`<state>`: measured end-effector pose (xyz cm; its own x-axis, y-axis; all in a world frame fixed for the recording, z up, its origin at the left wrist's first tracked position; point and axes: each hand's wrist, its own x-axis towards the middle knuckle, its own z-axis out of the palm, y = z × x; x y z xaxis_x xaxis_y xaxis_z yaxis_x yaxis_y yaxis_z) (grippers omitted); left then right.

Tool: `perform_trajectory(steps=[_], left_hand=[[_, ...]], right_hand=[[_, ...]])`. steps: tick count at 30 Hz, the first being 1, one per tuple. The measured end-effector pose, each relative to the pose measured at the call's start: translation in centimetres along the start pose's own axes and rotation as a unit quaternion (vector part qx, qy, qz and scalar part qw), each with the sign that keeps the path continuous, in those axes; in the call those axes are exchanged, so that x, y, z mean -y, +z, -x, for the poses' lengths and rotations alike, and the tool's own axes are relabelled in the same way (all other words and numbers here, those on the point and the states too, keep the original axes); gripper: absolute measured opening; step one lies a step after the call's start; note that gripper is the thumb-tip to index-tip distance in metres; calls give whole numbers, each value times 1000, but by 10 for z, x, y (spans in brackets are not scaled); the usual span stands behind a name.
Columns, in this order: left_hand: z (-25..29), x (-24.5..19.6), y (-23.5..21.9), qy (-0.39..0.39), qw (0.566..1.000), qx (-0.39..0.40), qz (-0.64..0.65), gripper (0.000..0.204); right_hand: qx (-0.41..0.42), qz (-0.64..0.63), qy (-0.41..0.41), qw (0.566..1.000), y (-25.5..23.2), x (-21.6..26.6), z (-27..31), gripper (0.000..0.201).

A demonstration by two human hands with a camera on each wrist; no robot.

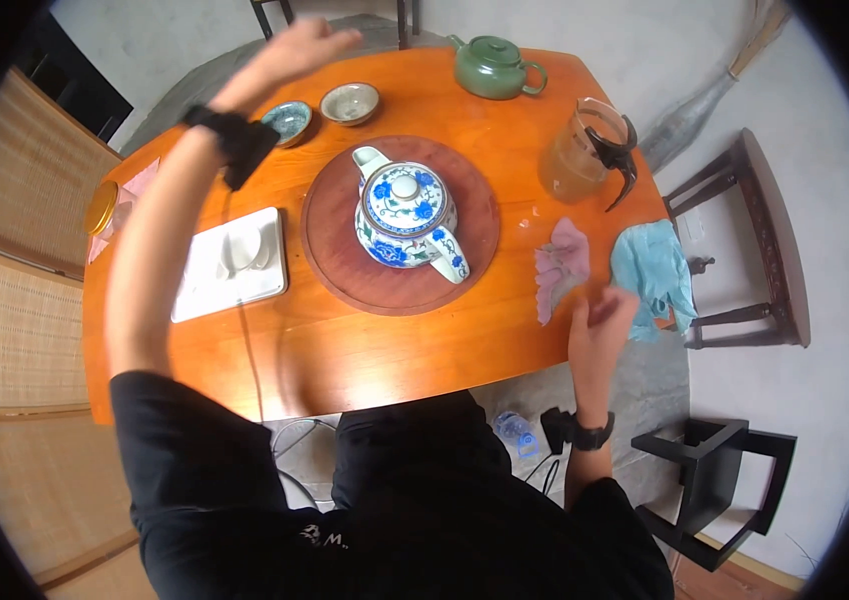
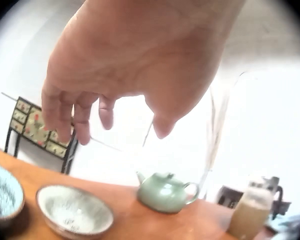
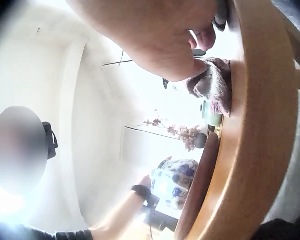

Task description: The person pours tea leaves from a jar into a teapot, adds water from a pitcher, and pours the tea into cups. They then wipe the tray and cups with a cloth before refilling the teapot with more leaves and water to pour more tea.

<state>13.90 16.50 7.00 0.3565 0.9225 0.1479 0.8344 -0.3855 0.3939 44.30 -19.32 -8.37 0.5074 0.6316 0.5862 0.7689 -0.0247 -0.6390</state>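
Observation:
My left hand (image 1: 300, 52) is raised beyond the two bowls. Its fingers hang loosely with nothing between them in the left wrist view. Below it stand a grey-green bowl (image 1: 350, 103) and a smaller blue speckled bowl (image 1: 290, 122). By the table's right edge my right hand (image 1: 603, 325) hovers, fingers loosely bent and holding nothing that shows. A crumpled pink cloth (image 1: 562, 268) lies just beside it, and a light-blue cloth (image 1: 650, 272) drapes at the table corner. A blue-and-white porcelain teapot (image 1: 407, 215), lid on, sits on the round wooden board (image 1: 325, 270).
A green teapot (image 1: 490, 68) and a glass jug of brownish liquid (image 1: 577, 160) stand at the far right. On the left are a white tray (image 1: 200, 300) with a white spoon and cup, and a gold-lidded jar (image 1: 105, 205). Dark stools (image 1: 715, 480) flank the right side.

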Motion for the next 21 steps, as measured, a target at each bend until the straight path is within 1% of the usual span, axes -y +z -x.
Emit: perform_trajectory(steps=[1, 2, 3, 4, 5, 6, 7, 8, 9, 10, 11, 12, 13, 14, 15, 17, 18, 20, 21], left_hand=[[42, -16, -31, 30, 998, -28, 45, 60], [102, -42, -51, 66, 977, -137, 149, 49], [143, -49, -72, -24, 971, -148, 188, 43], [195, -45, -87, -49, 943, -210, 254, 41], [246, -33, -95, -110, 913, -253, 299, 36], [302, -26, -93, -147, 818, -354, 428, 31], [379, 12, -95, -48, 810, -330, 482, 29], [412, 3, -85, -45, 785, -370, 494, 33], [445, -8, -75, -40, 760, -409, 504, 42], [442, -22, -49, -222, 630, -618, 414, 49], [481, 0, -29, -143, 741, -482, 446, 49], [507, 24, -1, -125, 671, -458, 569, 49], [513, 27, 24, -218, 636, -508, 539, 48], [506, 22, 43, -345, 527, -594, 500, 46], [529, 49, 73, -319, 552, -596, 488, 43], [539, 70, 90, -275, 596, -609, 446, 36], [534, 73, 88, -278, 614, -629, 388, 35], [504, 87, 76, -280, 648, -657, 266, 31], [489, 85, 68, -265, 640, -670, 266, 20]], right_hand=[[16, -13, 13, 1000, -7, 2, 8, 20], [32, -27, 27, 999, -15, 4, 17, 26], [35, -23, 6, 999, -19, 3, 29, 30], [38, -20, -17, 999, -21, 1, 40, 33], [41, -18, -39, 998, -22, 1, 46, 37], [62, -44, -40, 996, -22, 4, 48, 39], [83, -71, -39, 993, -21, 10, 50, 41], [105, -98, -37, 989, -18, 15, 52, 44], [107, -115, -62, 986, -12, 17, 54, 44], [108, -131, -87, 982, -8, 16, 54, 45], [110, -148, -114, 976, -3, 16, 54, 45], [127, -145, -109, 975, 1, 17, 54, 45], [146, -142, -104, 974, 1, 18, 53, 44], [163, -138, -102, 972, 3, 19, 51, 44], [148, -146, -114, 971, 7, 19, 50, 44], [119, -159, -137, 970, 10, 16, 51, 44], [111, -163, -133, 971, 11, 11, 52, 44], [94, -170, -120, 974, 12, 5, 58, 45], [103, -183, -104, 972, 12, 6, 59, 46]])
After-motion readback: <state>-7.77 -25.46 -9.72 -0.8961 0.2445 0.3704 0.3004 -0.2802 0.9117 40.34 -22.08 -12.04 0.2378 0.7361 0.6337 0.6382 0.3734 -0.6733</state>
